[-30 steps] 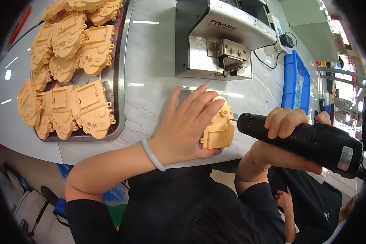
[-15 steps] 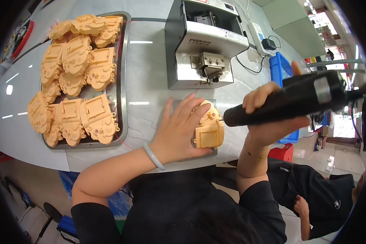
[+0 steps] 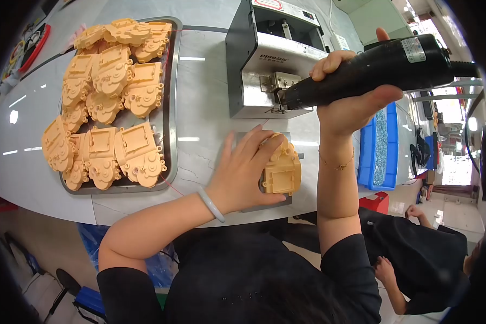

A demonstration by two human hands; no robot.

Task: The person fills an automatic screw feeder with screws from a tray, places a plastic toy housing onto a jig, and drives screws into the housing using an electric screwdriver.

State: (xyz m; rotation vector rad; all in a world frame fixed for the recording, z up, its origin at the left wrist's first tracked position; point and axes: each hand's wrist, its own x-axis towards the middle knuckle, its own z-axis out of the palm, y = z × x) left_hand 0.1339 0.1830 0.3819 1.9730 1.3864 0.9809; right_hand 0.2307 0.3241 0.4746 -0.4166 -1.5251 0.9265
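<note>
My right hand [image 3: 343, 102] is wrapped round a black electric screwdriver [image 3: 372, 73] with a cord at its rear end. The screwdriver's front end is at the metal outlet of the screw feeder [image 3: 264, 89]; its tip is hard to make out. My left hand [image 3: 244, 171] holds a yellow-orange plastic housing [image 3: 284, 175] on a grey fixture plate [image 3: 264, 207], with fingers over its upper part and thumb at its lower edge. A metal tray [image 3: 172, 108] on the left bears several similar housings [image 3: 110, 70], some piled up.
A blue bin [image 3: 391, 146] with small pieces stands at the right, a red container [image 3: 375, 202] below it. Another person in black [image 3: 416, 243] is at the lower right. A thin red wire [image 3: 171, 186] runs by the tray.
My right hand has moved the screwdriver up and left, from beside the housing to the screw feeder's outlet. My left hand stays on the housing. The view has shifted slightly.
</note>
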